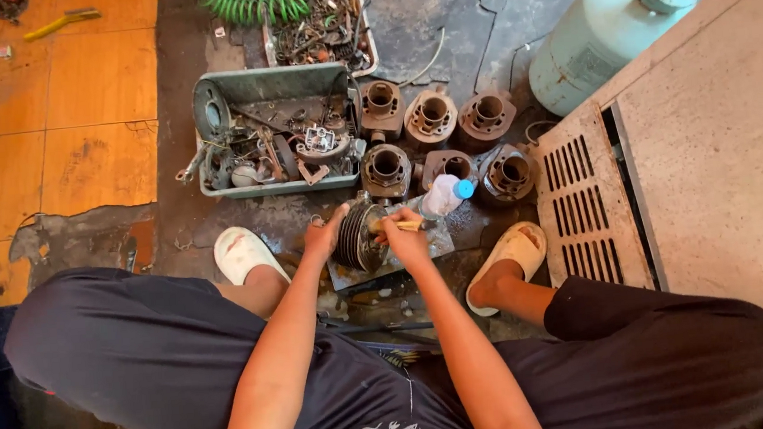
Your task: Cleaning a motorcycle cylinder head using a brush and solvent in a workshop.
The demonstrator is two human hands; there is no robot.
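Observation:
A finned metal engine cylinder lies on its side on a flat grey slab between my feet. My left hand rests against its left end and steadies it. My right hand is closed around a small wooden-handled tool, held across the cylinder's right end. A clear plastic bottle with a blue cap lies just beyond my right hand.
Several rusty engine cylinders stand in two rows ahead. A grey tray of metal parts sits to their left, another tray and a green coiled hose behind. A pale gas tank and a metal grate lie right.

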